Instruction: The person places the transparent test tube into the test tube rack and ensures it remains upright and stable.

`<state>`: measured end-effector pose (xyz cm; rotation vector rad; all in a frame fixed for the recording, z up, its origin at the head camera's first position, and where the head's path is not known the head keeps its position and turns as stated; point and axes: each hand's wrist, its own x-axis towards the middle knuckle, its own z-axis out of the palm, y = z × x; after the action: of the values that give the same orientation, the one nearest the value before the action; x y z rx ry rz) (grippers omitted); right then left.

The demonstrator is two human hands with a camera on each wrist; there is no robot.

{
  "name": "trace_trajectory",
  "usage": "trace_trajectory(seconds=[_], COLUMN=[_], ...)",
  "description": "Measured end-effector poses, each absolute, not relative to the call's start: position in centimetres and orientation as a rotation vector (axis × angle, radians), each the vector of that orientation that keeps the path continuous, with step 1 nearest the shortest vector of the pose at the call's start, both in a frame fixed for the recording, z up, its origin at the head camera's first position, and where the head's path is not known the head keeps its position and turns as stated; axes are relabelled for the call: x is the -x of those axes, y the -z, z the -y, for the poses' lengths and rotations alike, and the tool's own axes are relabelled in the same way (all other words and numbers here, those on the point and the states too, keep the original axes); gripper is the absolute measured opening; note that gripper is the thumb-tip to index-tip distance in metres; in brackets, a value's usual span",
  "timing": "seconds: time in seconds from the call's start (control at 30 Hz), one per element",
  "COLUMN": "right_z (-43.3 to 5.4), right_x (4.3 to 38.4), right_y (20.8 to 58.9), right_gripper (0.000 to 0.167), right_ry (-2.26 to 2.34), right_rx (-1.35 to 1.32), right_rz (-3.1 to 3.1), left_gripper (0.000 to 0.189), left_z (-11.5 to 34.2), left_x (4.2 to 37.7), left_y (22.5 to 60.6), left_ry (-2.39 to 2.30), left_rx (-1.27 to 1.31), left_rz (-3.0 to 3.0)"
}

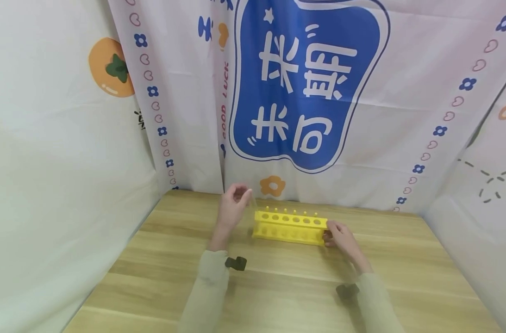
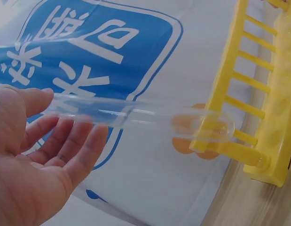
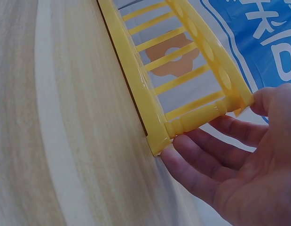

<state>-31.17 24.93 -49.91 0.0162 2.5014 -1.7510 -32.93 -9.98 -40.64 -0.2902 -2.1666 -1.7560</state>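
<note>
A clear test tube is pinched near its open end between the thumb and fingers of my left hand. Its rounded end points toward the yellow test tube rack and overlaps the rack's left end in the left wrist view. The rack stands on the table, with a row of round holes along its top bar and upright pegs behind. My right hand grips the rack's right end, thumb at the top bar and fingers by the end post and base. The holes hold no tubes that I can see.
The wood-grain table runs back to a white printed curtain close behind the rack. More white cloth hangs along the left and right sides. Dark straps with small devices sit on both wrists.
</note>
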Motion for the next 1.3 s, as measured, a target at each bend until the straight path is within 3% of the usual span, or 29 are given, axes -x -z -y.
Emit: trace_trajectory(seconds=[1.3], right_z=[-25.0], right_x=[31.0], right_y=[49.7], right_gripper=[0.061], right_ry=[1.781], right_rx=[0.0], right_rz=[-2.481], left_gripper=[0.028], left_z=[7.3], left_x=[32.6], left_y=[40.8], left_ry=[1.607], left_rx=[0.424], left_rz=[2.022])
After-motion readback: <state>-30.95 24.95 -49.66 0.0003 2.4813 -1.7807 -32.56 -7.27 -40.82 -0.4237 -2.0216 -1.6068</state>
